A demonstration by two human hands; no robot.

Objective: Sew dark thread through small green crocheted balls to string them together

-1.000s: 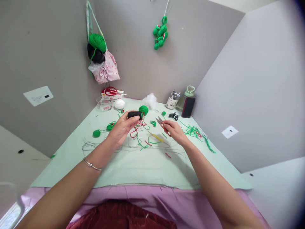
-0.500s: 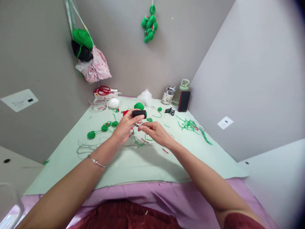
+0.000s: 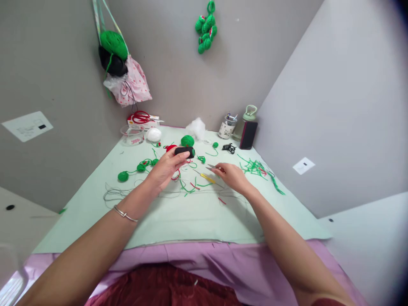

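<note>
My left hand (image 3: 168,169) is closed around a spool of black thread (image 3: 183,151) with a green end, held above the table. In my right hand (image 3: 232,175) is a small pair of thread snips (image 3: 213,167), its blades apart and pointing left. Between the hands, a yellow-handled crochet hook (image 3: 206,177) lies on the table among green and red yarn scraps (image 3: 188,187). Just beyond them sits a small green crocheted piece (image 3: 201,159). A red yarn ball (image 3: 171,148) shows partly behind the spool.
Green yarn ball (image 3: 187,140), white yarn ball (image 3: 154,135) and stuffing (image 3: 196,128) stand toward the back. A pen cup (image 3: 226,128), bottle (image 3: 249,114) and phone (image 3: 248,135) are back right. Cut green yarn (image 3: 255,166) lies right; loose grey thread (image 3: 116,196) lies left.
My right hand with the snips has moved right, away from the spool and my left hand. The yellow crochet hook now shows between the hands. The view has shifted slightly.
</note>
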